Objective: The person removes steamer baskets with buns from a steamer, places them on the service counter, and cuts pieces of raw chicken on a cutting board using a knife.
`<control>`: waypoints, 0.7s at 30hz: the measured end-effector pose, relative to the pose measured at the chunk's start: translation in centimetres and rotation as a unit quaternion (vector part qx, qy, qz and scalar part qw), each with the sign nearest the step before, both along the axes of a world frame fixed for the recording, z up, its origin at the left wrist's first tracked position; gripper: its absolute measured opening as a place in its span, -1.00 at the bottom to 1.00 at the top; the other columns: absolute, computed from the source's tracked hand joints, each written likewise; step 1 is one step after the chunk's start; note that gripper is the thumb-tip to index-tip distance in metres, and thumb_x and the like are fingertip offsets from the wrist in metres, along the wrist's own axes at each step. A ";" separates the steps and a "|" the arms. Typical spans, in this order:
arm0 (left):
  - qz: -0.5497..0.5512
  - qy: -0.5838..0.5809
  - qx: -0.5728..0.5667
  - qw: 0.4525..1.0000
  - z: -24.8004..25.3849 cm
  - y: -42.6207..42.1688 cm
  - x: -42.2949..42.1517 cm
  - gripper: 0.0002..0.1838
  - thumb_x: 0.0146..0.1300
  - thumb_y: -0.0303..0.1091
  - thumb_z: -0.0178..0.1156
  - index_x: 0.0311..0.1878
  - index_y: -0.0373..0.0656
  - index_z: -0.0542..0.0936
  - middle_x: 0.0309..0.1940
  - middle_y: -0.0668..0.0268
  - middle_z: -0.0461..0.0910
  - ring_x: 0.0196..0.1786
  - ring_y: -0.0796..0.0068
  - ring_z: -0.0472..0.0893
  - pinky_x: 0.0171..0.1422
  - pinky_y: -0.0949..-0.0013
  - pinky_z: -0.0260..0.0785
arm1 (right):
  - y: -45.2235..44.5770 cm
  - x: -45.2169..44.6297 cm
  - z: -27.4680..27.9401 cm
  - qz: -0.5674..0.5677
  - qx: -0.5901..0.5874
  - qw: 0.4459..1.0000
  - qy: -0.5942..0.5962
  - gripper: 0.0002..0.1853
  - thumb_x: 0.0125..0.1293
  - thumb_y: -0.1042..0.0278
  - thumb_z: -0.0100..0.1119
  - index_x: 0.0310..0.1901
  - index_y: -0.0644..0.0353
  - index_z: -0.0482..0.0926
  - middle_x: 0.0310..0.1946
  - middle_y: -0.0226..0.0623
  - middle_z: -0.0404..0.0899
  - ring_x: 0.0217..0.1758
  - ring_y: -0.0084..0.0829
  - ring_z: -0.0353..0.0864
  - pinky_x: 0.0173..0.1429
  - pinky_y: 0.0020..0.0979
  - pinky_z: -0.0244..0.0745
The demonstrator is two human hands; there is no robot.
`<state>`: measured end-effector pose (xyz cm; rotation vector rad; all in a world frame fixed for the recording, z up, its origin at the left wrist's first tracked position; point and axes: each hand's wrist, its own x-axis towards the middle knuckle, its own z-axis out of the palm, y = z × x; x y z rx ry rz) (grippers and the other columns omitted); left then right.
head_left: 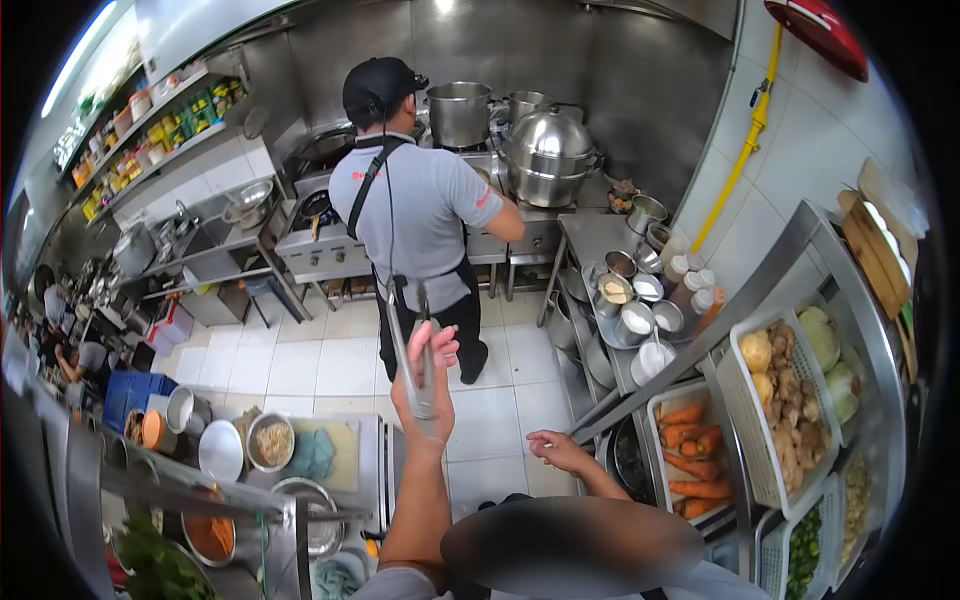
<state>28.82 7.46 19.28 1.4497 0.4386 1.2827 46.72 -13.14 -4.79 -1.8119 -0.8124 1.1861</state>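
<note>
My left hand (432, 400) is raised in the middle of the view with its fingers closed around metal tongs (397, 335). The tongs point upward and away, their two arms spread apart with nothing between them. Behind them, in line of sight, stands a co-worker (420, 200) in a grey shirt and dark cap, facing the stove. My right hand (555, 450) is lower and to the right, its fingers apart and holding nothing. It is nearest to the rack with a tray of carrots (690, 440).
Left is a counter with a bowl of shredded food (270, 443), a cutting board (345, 455) and a blue cloth (314, 453). A large steamer (550, 155) and a stockpot (460, 112) stand on the stove. Containers and bottles (700, 285) fill the right side table; a ginger basket (785, 400) is on the rack.
</note>
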 end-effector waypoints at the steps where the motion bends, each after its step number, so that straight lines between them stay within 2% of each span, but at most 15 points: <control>1: -0.005 0.002 0.006 1.000 -1.1 1.2 1.0 -0.58 0.65 -0.35 0.02 0.45 -0.32 0.41 0.20 -0.01 0.63 0.15 0.30 0.67 0.23 0.23 0.55 | 1.5 1.5 -0.1 -0.005 -0.023 0.999 0.042 -0.57 0.51 0.14 0.24 0.32 0.06 0.59 -0.03 -0.40 0.64 0.02 -0.51 0.63 0.06 -0.35 0.61; 4: -0.247 -0.188 -0.155 0.938 -4.5 4.8 2.8 -0.32 0.52 -0.17 0.19 0.55 -0.32 0.25 0.46 -0.06 0.38 0.42 0.01 0.50 0.42 -0.12 0.48 | 6.0 6.5 -1.0 -0.038 -0.032 0.994 0.092 -0.58 0.52 0.16 0.24 0.34 0.02 0.58 -0.01 -0.41 0.64 0.03 -0.49 0.62 0.06 -0.33 0.61; 6: -0.253 -0.196 -0.181 0.930 -6.3 6.3 3.9 -0.28 0.44 -0.09 0.26 0.51 -0.23 0.25 0.37 0.00 0.40 0.41 0.01 0.49 0.41 -0.15 0.49 | 9.4 10.4 -1.7 -0.054 -0.035 0.991 0.116 -0.58 0.52 0.17 0.24 0.33 0.02 0.58 0.00 -0.42 0.64 0.02 -0.48 0.62 0.07 -0.33 0.61; 7: -0.224 -0.180 -0.185 0.940 -8.2 7.2 4.5 -0.43 0.45 -0.24 0.26 0.41 -0.13 0.28 0.25 0.08 0.43 0.30 0.08 0.56 0.35 -0.12 0.54 | 11.2 12.6 -1.9 -0.074 -0.036 0.988 0.128 -0.60 0.52 0.18 0.23 0.32 0.01 0.59 0.02 -0.42 0.64 0.02 -0.47 0.62 0.08 -0.33 0.61; 8: -0.122 -0.060 -0.130 0.982 -9.9 7.9 4.9 -0.57 0.43 -0.43 0.24 0.27 -0.10 0.32 0.14 0.16 0.44 0.14 0.24 0.61 0.26 0.01 0.61 | 12.9 14.7 -2.2 -0.092 -0.037 0.985 0.139 -0.62 0.52 0.19 0.23 0.30 0.01 0.60 0.03 -0.43 0.64 0.02 -0.47 0.61 0.09 -0.32 0.61; 9: -0.062 0.028 -0.163 0.984 -10.7 8.3 5.3 -0.60 0.41 -0.59 0.17 0.22 -0.11 0.30 0.06 0.23 0.44 0.03 0.38 0.62 0.12 0.20 0.64 | 14.5 16.9 -2.9 -0.091 -0.034 0.985 0.141 -0.62 0.52 0.19 0.23 0.30 0.01 0.60 0.03 -0.43 0.64 0.02 -0.47 0.61 0.09 -0.32 0.61; 10: -0.062 0.068 -0.140 0.986 -13.9 10.0 5.1 -0.64 0.42 -0.61 0.13 0.18 -0.09 0.30 -0.01 0.32 0.42 -0.04 0.48 0.59 -0.05 0.37 0.58 | 16.2 19.4 -3.5 -0.103 -0.028 0.983 0.150 -0.63 0.50 0.20 0.25 0.28 -0.01 0.61 0.04 -0.44 0.64 0.02 -0.46 0.62 0.10 -0.31 0.61; 11: -0.031 0.176 -0.133 0.975 -15.6 10.6 4.8 -0.61 0.42 -0.62 0.08 0.24 -0.12 0.29 -0.14 0.26 0.48 -0.19 0.42 0.60 -0.16 0.32 0.51 | 17.8 22.0 -3.9 -0.113 -0.024 0.981 0.156 -0.64 0.49 0.21 0.26 0.26 -0.02 0.62 0.04 -0.44 0.65 0.02 -0.46 0.62 0.10 -0.29 0.62; 13: 0.023 0.427 0.073 0.901 -19.3 12.4 3.9 -0.41 0.38 -0.60 0.07 0.45 -0.15 0.20 -0.28 0.13 0.53 -0.31 0.24 0.59 -0.18 0.18 0.49 | 20.1 26.9 -5.5 -0.155 -0.006 0.967 0.202 -0.70 0.46 0.28 0.22 0.18 -0.06 0.64 0.02 -0.41 0.67 -0.03 -0.43 0.64 0.06 -0.27 0.63; 15: -0.019 0.483 -0.027 0.875 -20.4 12.8 4.0 -0.16 0.31 -0.58 0.12 0.63 -0.11 0.03 -0.37 -0.01 0.56 -0.34 0.01 0.62 -0.14 0.05 0.50 | 23.2 31.1 -6.0 -0.185 0.001 0.961 0.206 -0.74 0.45 0.32 0.16 0.13 -0.07 0.64 0.00 -0.39 0.66 -0.07 -0.40 0.65 0.03 -0.24 0.63; 16: -0.021 0.517 -0.016 0.856 -19.9 13.0 4.8 0.00 0.23 -0.53 0.18 0.69 -0.04 -0.10 -0.35 -0.05 0.61 -0.26 -0.12 0.70 -0.09 -0.03 0.54 | 24.7 32.6 -5.6 -0.199 -0.007 0.961 0.192 -0.75 0.45 0.34 0.13 0.10 -0.06 0.64 0.00 -0.37 0.66 -0.08 -0.37 0.65 0.02 -0.22 0.63; 17: -0.016 0.559 -0.010 0.829 -20.3 13.4 5.8 -0.09 0.18 -0.48 0.21 0.63 -0.01 0.11 -0.36 -0.05 0.65 -0.17 -0.22 0.72 -0.02 -0.11 0.55 | 26.0 34.5 -6.7 -0.206 0.001 0.956 0.207 -0.75 0.45 0.34 0.13 0.10 -0.06 0.63 -0.01 -0.37 0.65 -0.08 -0.34 0.65 0.00 -0.21 0.62; 19: -0.053 0.580 0.090 0.808 -20.5 14.7 8.1 -0.29 0.14 -0.44 0.22 0.43 -0.02 0.39 -0.22 -0.03 0.70 -0.11 -0.21 0.71 0.03 -0.13 0.56 | 27.0 36.4 -9.3 -0.202 -0.008 0.953 0.224 -0.75 0.44 0.35 0.13 0.10 -0.05 0.63 -0.02 -0.36 0.65 -0.08 -0.31 0.65 -0.02 -0.20 0.62; 20: -0.046 0.583 0.080 0.807 -20.8 15.4 9.8 -0.29 0.14 -0.44 0.22 0.43 -0.02 0.39 -0.22 -0.03 0.70 -0.11 -0.21 0.71 0.03 -0.13 0.56 | 27.6 37.2 -10.3 -0.215 -0.036 0.949 0.227 -0.77 0.46 0.31 0.12 0.09 -0.06 0.62 -0.05 -0.36 0.65 -0.11 -0.30 0.65 -0.03 -0.19 0.62; 21: -0.087 0.577 0.092 0.807 -21.1 16.5 11.9 -0.40 0.14 -0.43 0.23 0.31 -0.03 0.46 -0.10 -0.01 0.70 -0.09 -0.19 0.71 0.05 -0.11 0.57 | 28.4 38.1 -10.8 -0.230 -0.061 0.944 0.227 -0.79 0.48 0.28 0.11 0.08 -0.07 0.61 -0.07 -0.36 0.65 -0.14 -0.29 0.65 -0.04 -0.19 0.62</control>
